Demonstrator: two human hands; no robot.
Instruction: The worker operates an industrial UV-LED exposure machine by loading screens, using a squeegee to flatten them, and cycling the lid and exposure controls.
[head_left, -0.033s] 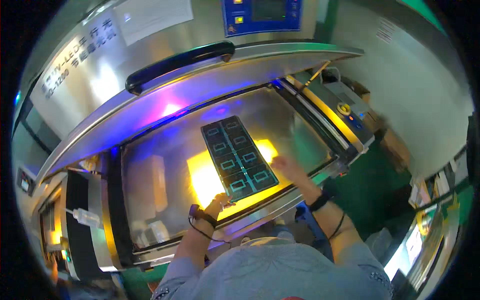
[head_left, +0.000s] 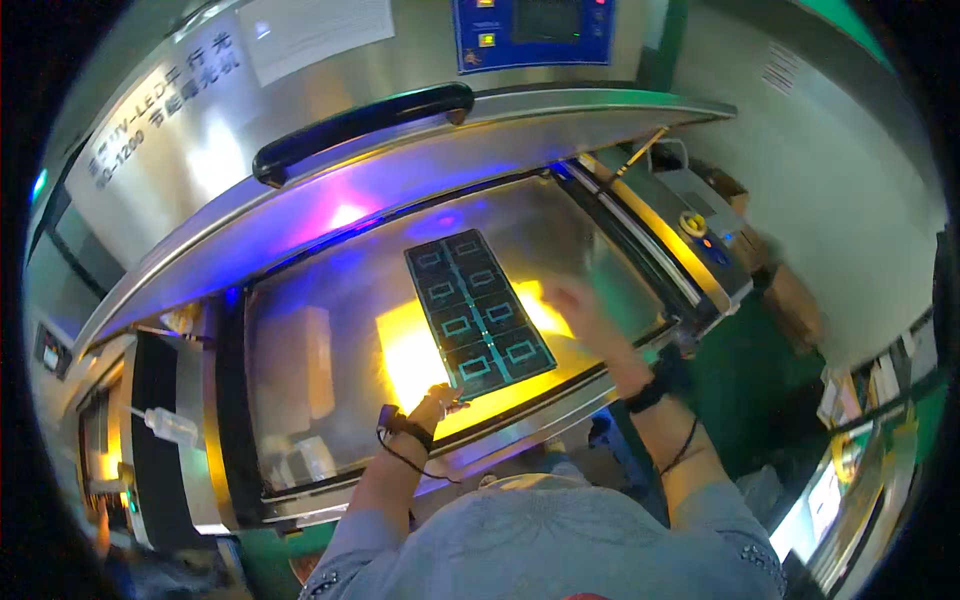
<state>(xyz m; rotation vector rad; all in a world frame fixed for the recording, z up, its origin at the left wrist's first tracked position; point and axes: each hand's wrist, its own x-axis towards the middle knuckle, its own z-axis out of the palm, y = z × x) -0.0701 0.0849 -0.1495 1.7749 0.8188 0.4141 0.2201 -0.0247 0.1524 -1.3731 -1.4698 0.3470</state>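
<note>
Steel panels and a green floor surround a big exposure machine whose lid (head_left: 400,165) stands raised on its black handle (head_left: 360,125), baring a glass bed (head_left: 300,350) lit blue and yellow from below. On that glass lies a dark panel (head_left: 478,312), long and flat, printed with rows of pale rectangles. It looks thin, light and fairly stiff, likely to flex and scratch, so its bare edges and corners are the places to grip, not its printed face. The left hand (head_left: 437,402) pinches the panel's near corner with its fingers closed on it. The right hand (head_left: 572,305) rests spread just beside the panel's right edge, blurred, holding nothing. A white sheet of paper (head_left: 318,32) hangs on the machine's upper wall, next to a blue control plate (head_left: 530,30); brown cartons (head_left: 790,300) stand at the right.
</note>
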